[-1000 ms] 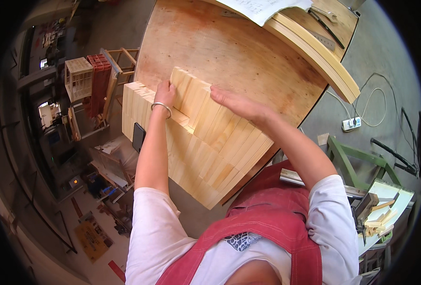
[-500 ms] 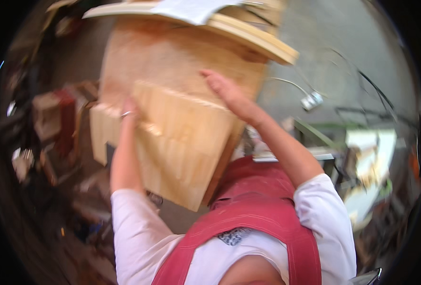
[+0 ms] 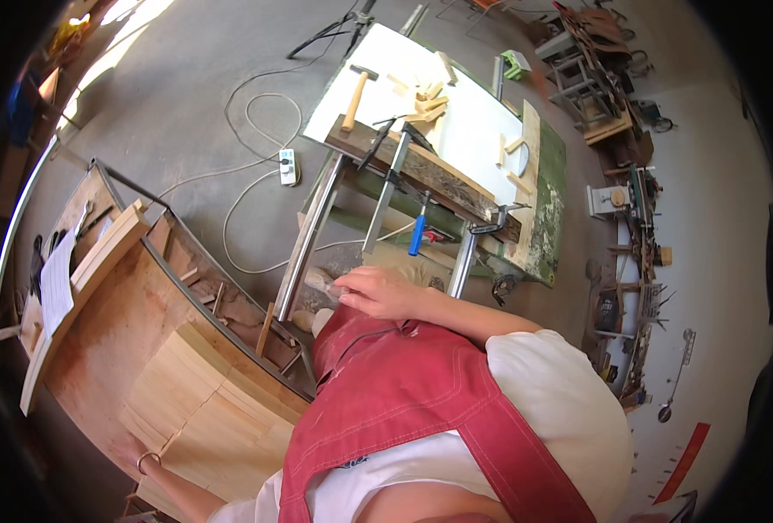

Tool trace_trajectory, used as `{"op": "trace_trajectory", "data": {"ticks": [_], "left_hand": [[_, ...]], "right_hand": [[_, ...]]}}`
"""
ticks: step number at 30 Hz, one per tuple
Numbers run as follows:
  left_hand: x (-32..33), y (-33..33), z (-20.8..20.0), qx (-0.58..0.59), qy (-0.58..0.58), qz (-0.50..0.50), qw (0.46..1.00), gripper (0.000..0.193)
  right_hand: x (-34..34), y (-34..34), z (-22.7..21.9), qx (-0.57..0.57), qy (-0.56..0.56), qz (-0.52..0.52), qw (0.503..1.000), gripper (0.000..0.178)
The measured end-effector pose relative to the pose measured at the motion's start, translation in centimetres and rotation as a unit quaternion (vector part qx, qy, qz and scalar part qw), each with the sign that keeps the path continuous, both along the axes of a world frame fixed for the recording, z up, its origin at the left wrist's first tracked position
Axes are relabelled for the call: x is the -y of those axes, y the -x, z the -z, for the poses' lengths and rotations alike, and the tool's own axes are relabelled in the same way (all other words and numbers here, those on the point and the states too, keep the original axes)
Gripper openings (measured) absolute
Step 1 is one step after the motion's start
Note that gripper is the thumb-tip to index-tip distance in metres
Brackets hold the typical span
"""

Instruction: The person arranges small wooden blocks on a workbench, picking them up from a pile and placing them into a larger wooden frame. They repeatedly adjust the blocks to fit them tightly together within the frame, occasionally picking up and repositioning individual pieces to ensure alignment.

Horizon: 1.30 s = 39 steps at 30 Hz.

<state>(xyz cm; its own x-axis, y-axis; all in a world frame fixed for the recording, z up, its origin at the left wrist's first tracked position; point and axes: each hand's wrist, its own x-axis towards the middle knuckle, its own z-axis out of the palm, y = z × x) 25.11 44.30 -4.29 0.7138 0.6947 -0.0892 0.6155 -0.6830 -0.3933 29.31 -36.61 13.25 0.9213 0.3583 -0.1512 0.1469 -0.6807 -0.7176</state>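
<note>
My left hand [image 3: 130, 451], with a band at the wrist, is at the outer edge of a pale wooden panel [image 3: 238, 427]. Its fingers are small and blurred, so whether they grip the edge is unclear. Another pale board [image 3: 173, 375] adjoins that panel, and both lie on a brown wooden tabletop [image 3: 99, 357]. In front of my red apron hovers my right hand [image 3: 376, 292], empty, fingers loosely stretched out. It is nearest to the clamped workbench.
A white-topped bench [image 3: 395, 65] carries a hammer [image 3: 354, 100], wood offcuts [image 3: 430, 109] and metal clamps [image 3: 389, 183]. A blue-handled screwdriver [image 3: 418, 234] hangs at its edge. Curved wooden strips [image 3: 90, 270] and paper [image 3: 55, 283] lie left. A power strip [image 3: 288, 167] with cable sits on the floor.
The view has swung right, bringing the bench into sight and putting the panel at lower left. My right hand has moved away from the panel; my left stays at it.
</note>
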Motion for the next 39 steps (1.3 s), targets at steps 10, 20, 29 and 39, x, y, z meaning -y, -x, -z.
{"op": "trace_trajectory", "data": {"ticks": [10, 20, 29, 39], "left_hand": [[12.7, -8.4, -8.8, 0.323, 0.092, 0.051, 0.941, 0.065], [36.5, -13.8, -14.1, 0.285, 0.048, 0.205, 0.935, 0.064], [47.7, -10.0, -15.4, 0.119, 0.056, 0.125, 0.983, 0.069], [52.6, -5.5, -12.8, 0.0, 0.091, 0.036, 0.995, 0.07]], "right_hand": [[13.1, -0.8, -12.8, 0.307, -0.049, 0.207, 0.928, 0.019], [57.4, 7.0, 6.1, -0.002, 0.247, 0.552, 0.796, 0.033], [63.4, 3.0, 12.6, -0.108, 0.393, 0.4, 0.821, 0.041], [67.6, -1.2, 13.5, -0.117, 0.391, 0.407, 0.817, 0.021]]}}
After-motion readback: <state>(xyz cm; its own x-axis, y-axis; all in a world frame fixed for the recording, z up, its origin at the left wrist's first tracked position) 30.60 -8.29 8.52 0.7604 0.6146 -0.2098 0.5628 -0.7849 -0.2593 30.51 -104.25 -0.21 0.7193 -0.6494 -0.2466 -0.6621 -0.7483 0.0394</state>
